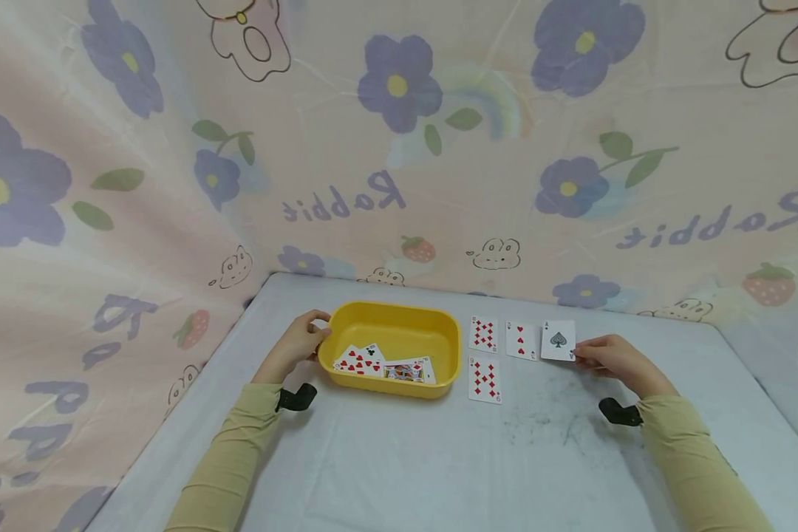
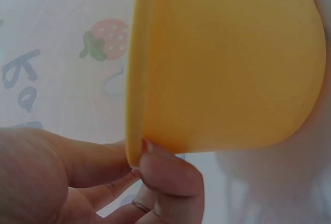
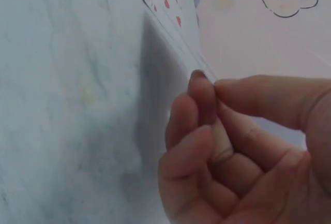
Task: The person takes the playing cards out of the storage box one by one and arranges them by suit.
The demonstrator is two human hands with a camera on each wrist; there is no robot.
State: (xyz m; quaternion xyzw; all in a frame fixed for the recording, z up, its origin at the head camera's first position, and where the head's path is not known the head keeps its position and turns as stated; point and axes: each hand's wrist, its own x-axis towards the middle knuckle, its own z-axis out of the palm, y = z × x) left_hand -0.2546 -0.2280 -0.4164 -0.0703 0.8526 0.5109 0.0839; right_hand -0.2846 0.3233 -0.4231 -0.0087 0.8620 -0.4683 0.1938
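1. The right hand (image 1: 615, 360) pinches the ace of spades (image 1: 558, 340) between thumb and finger at its near right corner, the other fingers curled beneath; the right wrist view shows the card nearly edge-on, tilted, with a shadow below its raised side
2. The ace is face up at the right end of a row of cards, just beside the three of hearts (image 1: 521, 342); whether its far side touches the table (image 1: 399, 458) I cannot tell
3. Left of the three lies a diamonds card (image 1: 483, 335), its number too small to read, and nearer the person, just below that one, the nine of diamonds (image 1: 485, 380)
4. The left hand (image 1: 299, 338) grips the rim of the yellow plastic tub (image 1: 392, 314) at its left end, thumb and fingers on either side of the edge
5. Inside the tub, toward its near side, a hearts card (image 1: 357, 363), a clubs card (image 1: 372, 351) and a face card (image 1: 402, 372) lie face up, some of them overlapping
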